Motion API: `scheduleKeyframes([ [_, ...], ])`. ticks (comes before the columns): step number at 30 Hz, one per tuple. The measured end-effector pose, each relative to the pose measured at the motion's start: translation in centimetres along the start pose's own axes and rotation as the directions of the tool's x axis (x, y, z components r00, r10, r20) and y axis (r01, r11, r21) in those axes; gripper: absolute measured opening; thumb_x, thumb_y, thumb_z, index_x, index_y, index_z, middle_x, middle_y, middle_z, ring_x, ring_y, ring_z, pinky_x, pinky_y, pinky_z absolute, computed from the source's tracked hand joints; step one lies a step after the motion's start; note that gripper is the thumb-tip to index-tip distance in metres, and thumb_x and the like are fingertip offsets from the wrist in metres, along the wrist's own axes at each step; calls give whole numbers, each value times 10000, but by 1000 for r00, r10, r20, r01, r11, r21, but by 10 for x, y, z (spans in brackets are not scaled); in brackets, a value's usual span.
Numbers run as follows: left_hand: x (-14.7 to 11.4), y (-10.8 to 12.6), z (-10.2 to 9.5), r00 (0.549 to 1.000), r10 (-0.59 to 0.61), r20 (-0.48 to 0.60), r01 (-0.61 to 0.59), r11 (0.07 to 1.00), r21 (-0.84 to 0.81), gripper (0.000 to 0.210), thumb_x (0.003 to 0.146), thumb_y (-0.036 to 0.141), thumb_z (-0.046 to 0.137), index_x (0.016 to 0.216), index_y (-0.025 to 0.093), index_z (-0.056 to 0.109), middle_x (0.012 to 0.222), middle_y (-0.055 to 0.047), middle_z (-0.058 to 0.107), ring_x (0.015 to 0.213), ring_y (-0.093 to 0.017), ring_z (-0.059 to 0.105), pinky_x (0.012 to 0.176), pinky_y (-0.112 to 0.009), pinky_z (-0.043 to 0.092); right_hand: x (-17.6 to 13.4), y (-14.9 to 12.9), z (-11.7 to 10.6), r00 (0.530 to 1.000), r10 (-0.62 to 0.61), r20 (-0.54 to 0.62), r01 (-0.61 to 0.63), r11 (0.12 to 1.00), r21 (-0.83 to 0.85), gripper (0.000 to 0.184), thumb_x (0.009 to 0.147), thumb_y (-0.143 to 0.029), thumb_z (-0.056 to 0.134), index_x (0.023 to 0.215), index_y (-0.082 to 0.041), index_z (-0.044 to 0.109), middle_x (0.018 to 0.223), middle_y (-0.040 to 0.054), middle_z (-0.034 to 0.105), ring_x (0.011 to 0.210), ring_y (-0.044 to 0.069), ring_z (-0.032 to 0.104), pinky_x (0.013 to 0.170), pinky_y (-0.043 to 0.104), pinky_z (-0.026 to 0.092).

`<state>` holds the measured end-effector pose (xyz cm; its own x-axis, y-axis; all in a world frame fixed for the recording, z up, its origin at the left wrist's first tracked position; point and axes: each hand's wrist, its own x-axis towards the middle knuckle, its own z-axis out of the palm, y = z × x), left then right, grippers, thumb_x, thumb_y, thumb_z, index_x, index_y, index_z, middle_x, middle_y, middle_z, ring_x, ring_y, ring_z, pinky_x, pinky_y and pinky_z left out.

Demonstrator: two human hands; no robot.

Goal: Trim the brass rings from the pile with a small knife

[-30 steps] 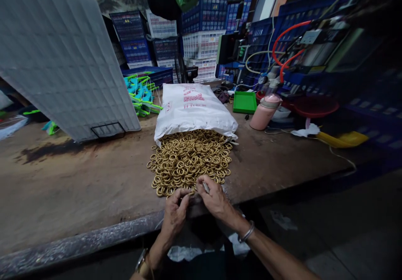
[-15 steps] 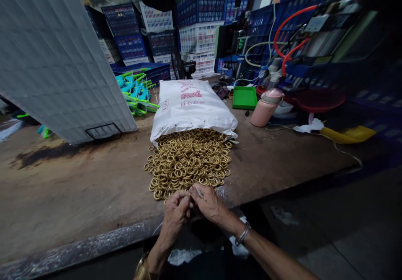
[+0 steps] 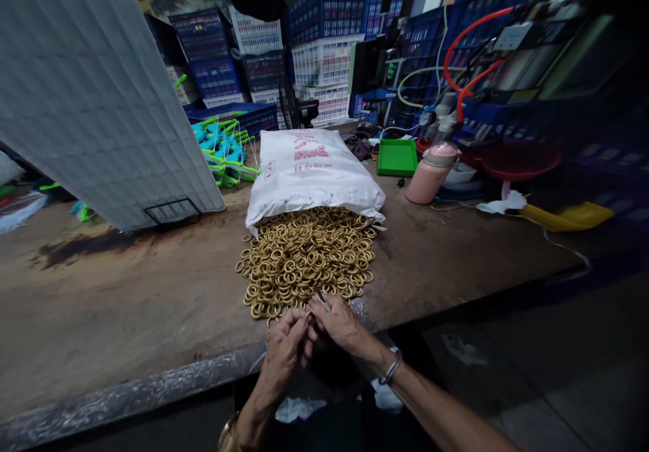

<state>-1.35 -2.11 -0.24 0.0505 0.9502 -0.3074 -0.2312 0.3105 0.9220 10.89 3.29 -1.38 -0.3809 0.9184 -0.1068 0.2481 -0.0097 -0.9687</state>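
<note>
Main change: the 2 hands had closed up. 1 s back there was a clear gap between them at the near edge of the ring pile; by 0.5 s back they had met, and they were together here too. So the handling had shifted off the pile and into the fingertips.

Right hand: fingers clamped on a slim tool, dark tip poking up past the knuckles toward the rings. That tip showed more clearly than in the 2 earlier shots. Type of tool: too small to tell.

Left hand: thumb and forefinger bent in against the right fingertips. Couldn't tell if they'd shut on anything; a ring could have been in there, contact point hidden.

Gold-coloured rings sat heaped on the tabletop, spilling from the mouth of the white sack, a few loose at the left side. Pile looked about the same as 1 s back, so no visible dent in the supply.

Pink bottle and green tray stood right of the sack, apart from the hands. Neither moved.
</note>
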Motion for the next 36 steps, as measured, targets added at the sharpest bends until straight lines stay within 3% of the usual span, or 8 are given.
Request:
scheduleKeyframes([
  [4,-4,-4,1,1000,3,-1,-3,999,-54,286,754,441,535,765,158,495,599,39,516,383,-31,369,340,-144,267,-2,-3,0,1000,-16,-1,16,1000,0,277,825,-334,353,654,-169,496,506,-46,424,477,80,391,480,188,316],
  [7,-7,-5,2,1000,-2,-29,0,998,-60,299,734,453,555,775,171,467,615,38,528,395,-38,389,341,-143,280,-6,-3,-1,994,-86,-64,73,981,-182,207,808,-265,362,706,-170,515,573,-23,486,538,97,440,530,198,326],
  [10,-9,-5,4,998,11,-57,-14,998,-59,301,730,457,556,762,176,454,617,38,536,408,-40,407,356,-141,291,-13,-3,-2,986,-168,8,156,894,-420,144,743,-153,397,777,-183,534,669,3,569,607,112,486,570,206,312],
  [15,-13,-2,4,996,29,-80,-31,999,-24,331,695,484,579,734,178,459,567,51,519,393,-41,399,366,-146,296,-22,-1,0,979,-159,128,203,729,-654,250,646,-84,419,843,-185,534,717,27,617,632,136,518,561,230,261],
  [24,-16,-5,5,984,65,-165,-53,996,73,355,669,515,580,702,186,452,521,58,511,353,-43,385,342,-151,288,-24,-7,4,989,-109,104,149,645,-749,228,690,-92,423,879,-179,515,733,50,627,635,149,532,543,252,218],
  [27,-23,-3,6,987,89,-135,-77,993,93,343,686,502,577,674,178,466,533,45,522,370,-44,402,355,-154,302,-19,-2,1,996,-79,40,81,627,-775,221,695,-79,410,863,-177,514,698,48,609,612,144,524,529,251,210],
  [31,-31,0,4,997,79,-25,-79,997,4,284,742,444,557,707,173,481,585,31,546,405,-46,429,378,-154,331,-13,-1,-4,995,-103,-2,73,712,-698,158,709,-95,411,804,-170,512,655,23,572,590,121,490,527,227,240],
  [36,-27,0,-1,999,49,-18,-52,967,-250,277,717,423,598,747,179,472,612,34,541,414,-50,431,365,-154,337,-14,-9,0,1000,-15,-8,13,975,-223,266,844,-287,337,687,-169,517,603,-5,540,568,100,479,557,202,334],
])
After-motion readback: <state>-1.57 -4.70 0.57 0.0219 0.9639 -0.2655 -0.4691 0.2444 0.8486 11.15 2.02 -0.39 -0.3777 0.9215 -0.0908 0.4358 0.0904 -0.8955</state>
